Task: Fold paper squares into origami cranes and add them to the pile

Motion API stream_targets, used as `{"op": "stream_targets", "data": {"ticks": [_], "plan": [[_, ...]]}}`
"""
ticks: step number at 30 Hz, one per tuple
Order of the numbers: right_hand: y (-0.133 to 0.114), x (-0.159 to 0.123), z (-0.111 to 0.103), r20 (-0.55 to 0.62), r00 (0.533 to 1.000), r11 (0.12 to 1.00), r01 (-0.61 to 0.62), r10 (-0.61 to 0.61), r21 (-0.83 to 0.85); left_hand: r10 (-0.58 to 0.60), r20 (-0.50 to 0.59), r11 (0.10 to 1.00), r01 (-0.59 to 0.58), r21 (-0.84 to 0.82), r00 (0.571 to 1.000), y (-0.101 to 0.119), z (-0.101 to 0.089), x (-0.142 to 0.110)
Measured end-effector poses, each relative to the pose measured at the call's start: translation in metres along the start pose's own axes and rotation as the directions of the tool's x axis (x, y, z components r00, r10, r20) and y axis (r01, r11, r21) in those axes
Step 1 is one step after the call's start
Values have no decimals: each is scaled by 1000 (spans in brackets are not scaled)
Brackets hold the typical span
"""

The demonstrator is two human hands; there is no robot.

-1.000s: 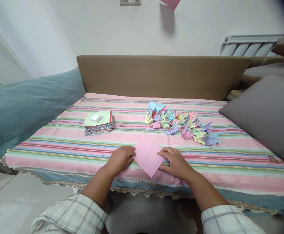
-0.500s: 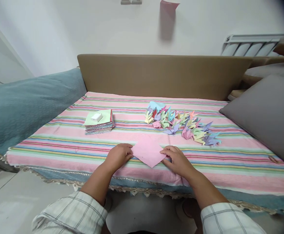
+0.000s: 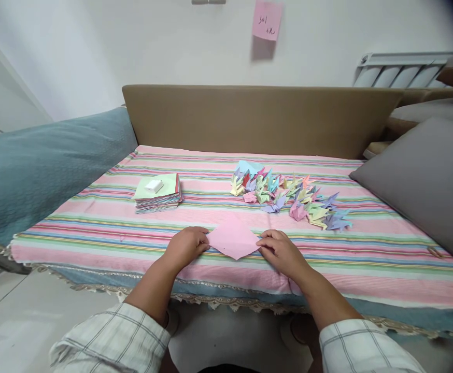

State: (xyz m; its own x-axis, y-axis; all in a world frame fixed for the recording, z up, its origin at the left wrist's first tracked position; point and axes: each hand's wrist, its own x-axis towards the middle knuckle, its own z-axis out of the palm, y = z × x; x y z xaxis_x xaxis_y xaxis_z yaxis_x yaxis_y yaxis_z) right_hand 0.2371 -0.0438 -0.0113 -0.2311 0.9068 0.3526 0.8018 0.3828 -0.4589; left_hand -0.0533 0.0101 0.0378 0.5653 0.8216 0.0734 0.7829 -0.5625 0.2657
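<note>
A pink square of paper (image 3: 233,239) lies corner-on at the near edge of the striped cloth (image 3: 94,228). My left hand (image 3: 185,246) pinches its left corner, fingers curled. My right hand (image 3: 283,252) pinches its right corner the same way. The near corner of the sheet is raised off the cloth and the sheet looks shorter front to back. Behind it lies a heap of several folded paper cranes (image 3: 288,199) in mixed pastel colours.
A stack of coloured paper sheets (image 3: 158,196) with a small white block (image 3: 154,186) on top sits at the left. A teal blanket (image 3: 36,166) lies at the left, a grey cushion (image 3: 424,181) at the right, a tan backrest (image 3: 257,119) behind. A pink note (image 3: 267,19) hangs on the wall.
The near corner of the pink sheet has come up and away from me, so the sheet looks flatter and shorter. Both hands have shifted slightly forward with it.
</note>
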Motion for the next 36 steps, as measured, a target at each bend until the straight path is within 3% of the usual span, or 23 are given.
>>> {"op": "stream_targets", "data": {"ticks": [12,21,36], "plan": [[4,-1,1,10,1000,1000,-11,11,12,-83,-16,996,84,31,996,-1,2,2],[-2,1,-4,45,994,992,-107,104,63,-154,-17,988,155,4,988,1,-3,3],[2,6,7,-50,980,981,-192,190,-30,-204,-84,970,213,120,975,9,1,4]]}}
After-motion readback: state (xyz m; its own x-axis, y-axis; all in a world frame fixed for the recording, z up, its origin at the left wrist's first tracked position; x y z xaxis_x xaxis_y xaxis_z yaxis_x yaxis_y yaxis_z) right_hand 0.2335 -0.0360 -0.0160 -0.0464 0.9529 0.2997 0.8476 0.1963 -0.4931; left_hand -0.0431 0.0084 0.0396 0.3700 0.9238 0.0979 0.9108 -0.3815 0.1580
